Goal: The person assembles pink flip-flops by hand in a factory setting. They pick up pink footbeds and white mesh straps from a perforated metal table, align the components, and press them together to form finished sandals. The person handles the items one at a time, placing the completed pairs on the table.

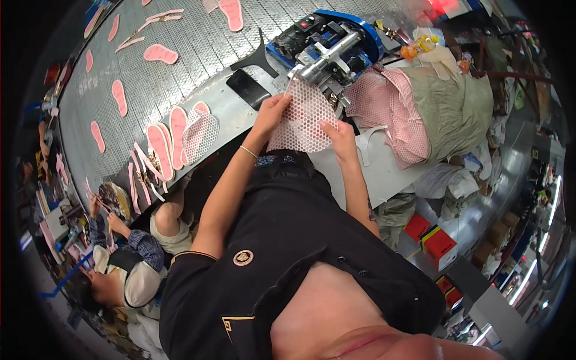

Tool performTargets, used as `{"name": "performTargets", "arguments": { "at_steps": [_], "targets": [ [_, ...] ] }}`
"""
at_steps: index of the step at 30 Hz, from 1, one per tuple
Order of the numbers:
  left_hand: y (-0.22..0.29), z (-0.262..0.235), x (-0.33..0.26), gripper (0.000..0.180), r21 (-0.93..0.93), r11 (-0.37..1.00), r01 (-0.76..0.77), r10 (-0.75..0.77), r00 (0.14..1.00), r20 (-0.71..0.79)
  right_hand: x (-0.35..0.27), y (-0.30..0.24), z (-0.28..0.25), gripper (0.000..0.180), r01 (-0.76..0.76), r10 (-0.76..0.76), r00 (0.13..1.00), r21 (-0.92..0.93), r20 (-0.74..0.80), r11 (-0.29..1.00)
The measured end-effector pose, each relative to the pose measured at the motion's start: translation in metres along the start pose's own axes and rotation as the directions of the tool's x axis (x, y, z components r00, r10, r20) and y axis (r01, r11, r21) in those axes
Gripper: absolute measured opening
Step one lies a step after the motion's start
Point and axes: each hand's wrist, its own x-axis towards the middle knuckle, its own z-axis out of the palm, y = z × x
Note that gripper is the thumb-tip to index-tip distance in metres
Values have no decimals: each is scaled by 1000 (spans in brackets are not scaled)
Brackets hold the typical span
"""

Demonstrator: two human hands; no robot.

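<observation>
Two bare hands on one thin, pale-pink sheet of honeycomb mesh (309,114), holding it out in front of the body, at the near edge of a grey metal worktop (384,177) and just before a blue-and-silver machine (324,51). Reaching with both forearms slanted inward. Pinching the sheet's left edge with the left hand (276,111), thumb against curled forefinger, wrist ringed by a thin pale bracelet (248,152). Gripping the right edge with the right hand (341,141), slightly lower, thumb laid on the front and pointing inward; cannot tell the set of its other fingers behind the mesh. Holding the sheet fairly flat between the two, with the lower part before dark trousers (291,165).

Wearing a black short-sleeved shirt (288,222) with a round, dark-and-pale badge (243,257) on the chest, too small to read, and gold angular trim (227,324). Close by on the worktop, left of the hands: a flat black phone (248,89) with a dark screen. Farther left, flat pink insoles (159,147) with faint print, not legible. On the right, a big bundle of pink honeycomb mesh (411,120) beside a grey-green cloth (453,108). Lower right, red-and-yellow cardboard boxes (438,245) with printed sides, blurred at this size.
</observation>
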Motion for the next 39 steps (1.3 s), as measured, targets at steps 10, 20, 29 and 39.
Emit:
{"name": "performTargets", "arguments": {
  "at_steps": [10,20,29,39],
  "targets": [
    [17,-34,-16,22,14,991,-131,131,967,-218,54,3,40,20,7,-5,999,-27,54,1000],
    [-37,6,-44,36,-76,994,84,-93,987,-133,41,-18,21,22,123,-147,981,-181,-130,976],
    [-28,-15,-10,31,-195,945,261,-309,909,-278,27,-33,64,18,348,-348,934,-430,81,833],
    [34,-76,-29,36,694,703,-156,295,952,-85,61,-38,157,55,555,-289,831,-687,475,469]
  ]
}}
